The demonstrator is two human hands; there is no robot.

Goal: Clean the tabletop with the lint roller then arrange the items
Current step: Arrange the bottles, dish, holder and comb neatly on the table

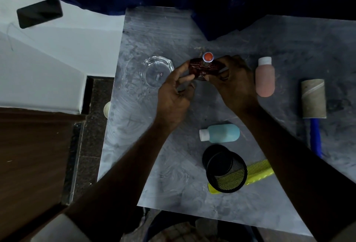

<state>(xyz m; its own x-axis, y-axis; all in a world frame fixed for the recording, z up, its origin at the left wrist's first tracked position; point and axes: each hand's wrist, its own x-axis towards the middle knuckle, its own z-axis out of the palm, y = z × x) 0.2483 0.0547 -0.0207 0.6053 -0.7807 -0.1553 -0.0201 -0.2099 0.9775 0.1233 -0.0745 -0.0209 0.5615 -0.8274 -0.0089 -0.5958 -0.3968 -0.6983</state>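
Both hands hold one dark red bottle with an orange-red cap, above the far-middle of the grey tabletop. Left hand pinches its left end with thumb and fingertips; right hand wraps its right end. Cannot tell if the bottle touches the surface.

Clear glass ashtray sits just left of the bottle, by the left hand's fingers. Pink bottle, white cap pointing far, lies just right of the right hand. Lint roller lies further right, roll grey-brown, blue handle pointing near, nobody touching it.

Blue bottle lies on its side between the forearms, white cap to the left. Near of it, black mesh cup lies tipped over on a yellow-green comb; comb runs under it and out to the right.

Off the table, far left: black phone on a white surface.
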